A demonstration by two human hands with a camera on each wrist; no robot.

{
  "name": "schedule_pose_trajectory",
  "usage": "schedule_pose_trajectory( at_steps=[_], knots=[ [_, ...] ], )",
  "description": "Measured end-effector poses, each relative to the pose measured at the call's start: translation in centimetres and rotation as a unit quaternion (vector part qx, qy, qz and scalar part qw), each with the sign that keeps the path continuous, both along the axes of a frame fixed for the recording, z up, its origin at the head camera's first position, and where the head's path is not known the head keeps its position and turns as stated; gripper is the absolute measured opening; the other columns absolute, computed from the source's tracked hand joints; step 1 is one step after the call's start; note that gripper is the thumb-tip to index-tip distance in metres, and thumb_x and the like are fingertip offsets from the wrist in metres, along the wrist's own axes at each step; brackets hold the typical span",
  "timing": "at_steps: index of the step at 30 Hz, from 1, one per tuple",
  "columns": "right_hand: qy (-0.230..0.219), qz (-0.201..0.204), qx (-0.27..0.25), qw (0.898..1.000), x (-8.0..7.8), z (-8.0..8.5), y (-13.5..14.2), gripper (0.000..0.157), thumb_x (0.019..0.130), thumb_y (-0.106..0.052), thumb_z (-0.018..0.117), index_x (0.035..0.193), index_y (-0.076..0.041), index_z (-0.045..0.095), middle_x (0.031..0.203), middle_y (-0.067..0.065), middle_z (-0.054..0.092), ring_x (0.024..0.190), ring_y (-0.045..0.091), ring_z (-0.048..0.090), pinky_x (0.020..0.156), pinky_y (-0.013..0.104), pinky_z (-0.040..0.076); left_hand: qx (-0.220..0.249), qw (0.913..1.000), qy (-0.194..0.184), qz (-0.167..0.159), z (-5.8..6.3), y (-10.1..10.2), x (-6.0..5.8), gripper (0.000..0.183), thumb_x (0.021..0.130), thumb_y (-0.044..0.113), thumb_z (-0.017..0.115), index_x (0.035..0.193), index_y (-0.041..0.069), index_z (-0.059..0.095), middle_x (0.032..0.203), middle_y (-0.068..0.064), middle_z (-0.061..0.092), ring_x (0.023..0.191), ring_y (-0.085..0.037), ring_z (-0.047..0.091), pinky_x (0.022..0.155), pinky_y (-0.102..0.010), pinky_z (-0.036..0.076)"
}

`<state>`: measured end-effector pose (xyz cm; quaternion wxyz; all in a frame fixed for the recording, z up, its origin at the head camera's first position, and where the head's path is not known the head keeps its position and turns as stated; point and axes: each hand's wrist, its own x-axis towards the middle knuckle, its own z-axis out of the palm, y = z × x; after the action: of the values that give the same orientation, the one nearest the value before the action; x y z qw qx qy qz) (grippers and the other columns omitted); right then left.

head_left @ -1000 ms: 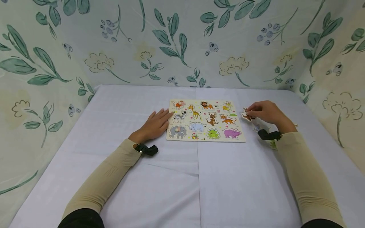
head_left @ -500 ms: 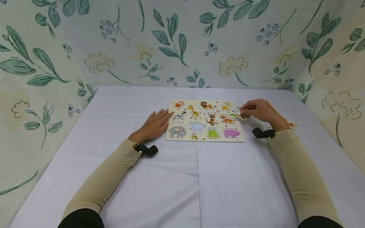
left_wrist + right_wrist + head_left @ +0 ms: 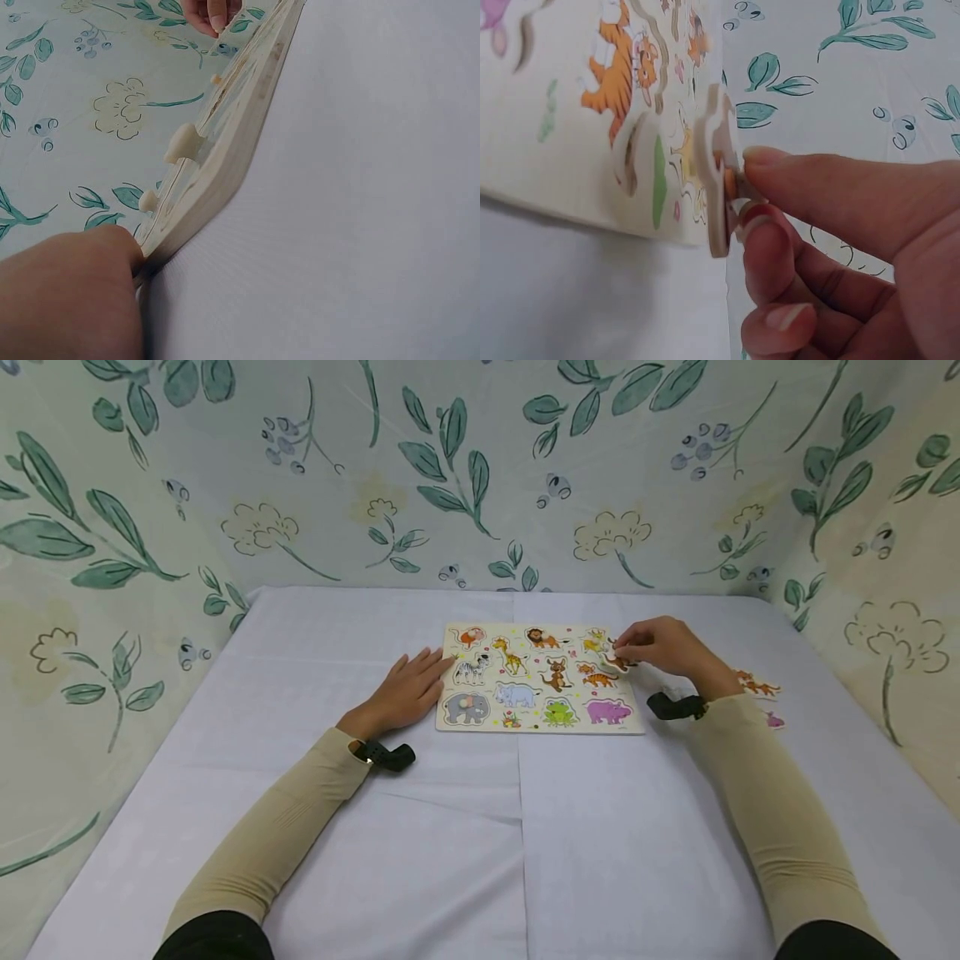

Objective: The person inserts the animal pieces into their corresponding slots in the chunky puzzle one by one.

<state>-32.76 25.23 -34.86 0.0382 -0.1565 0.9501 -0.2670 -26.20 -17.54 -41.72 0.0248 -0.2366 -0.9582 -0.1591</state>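
Note:
A wooden animal puzzle board [image 3: 577, 729] lies on the white cloth. My left hand [image 3: 401, 689] rests at its left edge, fingers stretched out and fingertips on the board. With thumb and fingertips, my right hand [image 3: 663, 645] pinches the knob of a brown animal puzzle piece [image 3: 619, 662] over the upper right of the board. The right wrist view shows this puzzle piece [image 3: 714, 172] tipped almost edge-on, near the printed tiger [image 3: 615, 75]. Pale knobs [image 3: 184, 142] stand up from the board in the left wrist view.
Right of the board lie loose puzzle pieces, a tiger [image 3: 757, 683] and a pink one [image 3: 774, 720], partly behind the right sleeve [image 3: 757, 777]. Black bands circle both wrists. A leaf-patterned cloth [image 3: 450, 485] hangs behind the table.
My right hand has moved left with the brown puzzle piece, from beside the board to over its right side. Loose pieces behind the sleeve have come into sight. The left hand has stayed put.

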Motion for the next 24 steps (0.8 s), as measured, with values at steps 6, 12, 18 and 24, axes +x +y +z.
schedule_pose_trajectory(
  at_steps=[6,12,18,24],
  knots=[
    [0.002,0.005,-0.004,1.000,-0.3,0.0,-0.9,0.021,0.091,-0.021,0.068,0.106,-0.007,0.071,0.096,0.009,0.069,0.087,0.025,0.059,0.082,0.042,0.048,0.001,1.0000,-0.001,-0.001,0.1,0.0,0.1,0.052,0.104,0.031,0.029,0.154,0.017,0.027,0.160,-0.007,0.019,0.148,-0.027,0.011,0.117,-0.051,0.004],
    [0.010,0.019,-0.008,1.000,-0.6,0.1,-2.0,0.021,0.092,-0.023,0.068,0.104,-0.007,0.071,0.095,0.008,0.069,0.088,0.025,0.060,0.082,0.042,0.048,0.005,1.0000,-0.002,-0.003,0.2,0.1,0.2,0.051,0.104,0.030,0.031,0.154,0.016,0.028,0.159,-0.008,0.020,0.147,-0.028,0.011,0.117,-0.052,0.004],
    [0.008,0.033,-0.012,0.999,-0.8,0.5,-3.0,0.021,0.092,-0.024,0.068,0.105,-0.007,0.071,0.096,0.008,0.069,0.087,0.024,0.060,0.081,0.041,0.048,0.005,1.0000,-0.005,-0.001,0.3,0.1,0.3,0.051,0.104,0.029,0.032,0.153,0.016,0.029,0.159,-0.008,0.020,0.147,-0.027,0.011,0.117,-0.052,0.004],
    [0.007,0.042,-0.019,0.999,-0.6,0.8,-4.0,0.020,0.092,-0.022,0.068,0.105,-0.007,0.071,0.096,0.008,0.069,0.086,0.024,0.059,0.079,0.040,0.048,0.003,1.0000,-0.007,-0.001,0.4,0.1,0.3,0.051,0.104,0.029,0.032,0.153,0.016,0.028,0.159,-0.007,0.020,0.148,-0.027,0.011,0.117,-0.052,0.004]
  ],
)
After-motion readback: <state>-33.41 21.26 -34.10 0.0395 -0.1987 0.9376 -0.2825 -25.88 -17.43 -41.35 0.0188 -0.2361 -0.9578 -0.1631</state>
